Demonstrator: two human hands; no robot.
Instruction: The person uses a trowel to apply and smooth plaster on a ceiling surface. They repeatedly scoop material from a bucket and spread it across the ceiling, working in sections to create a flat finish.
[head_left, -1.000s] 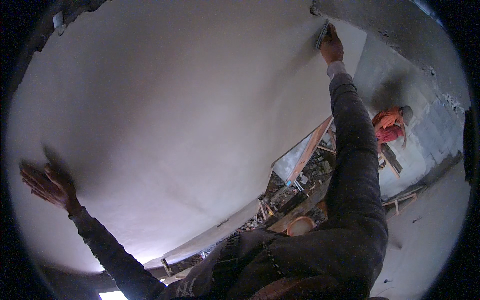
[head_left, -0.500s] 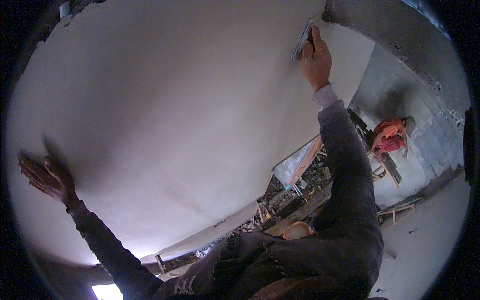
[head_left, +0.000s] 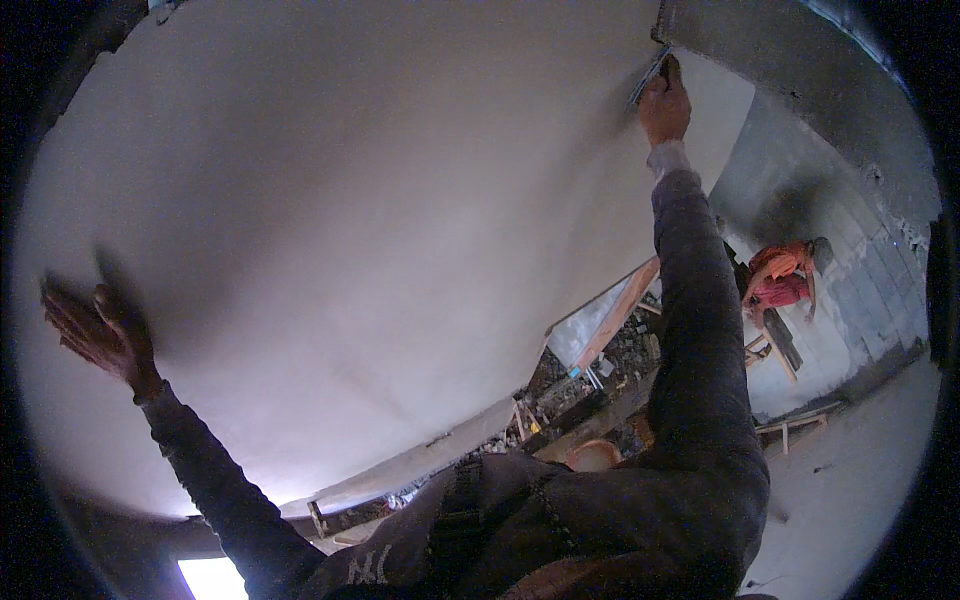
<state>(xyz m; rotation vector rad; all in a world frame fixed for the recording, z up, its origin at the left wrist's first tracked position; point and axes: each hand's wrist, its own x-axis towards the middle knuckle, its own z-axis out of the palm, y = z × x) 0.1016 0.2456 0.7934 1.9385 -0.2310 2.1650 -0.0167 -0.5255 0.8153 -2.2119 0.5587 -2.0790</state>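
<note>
A broad, smooth plastered wall in pale grey fills most of the view before me. High on its right side, close to the corner with a darker beam, my right hand is closed around a plastering trowel. The trowel's thin metal blade is seen nearly edge-on against the plaster. At the far left, my left hand is held up by the wall with its fingers stretched out. It holds nothing and casts a shadow on the surface; whether the palm touches cannot be seen.
A rough concrete beam runs across the upper right. Another person in orange and red crouches at the right by a wooden trestle. Below lie rubble, a leaning plank and a round orange-rimmed bucket.
My right hand and the trowel have slid to the right along the wall, nearer to the corner. My left hand has stayed almost in place.
</note>
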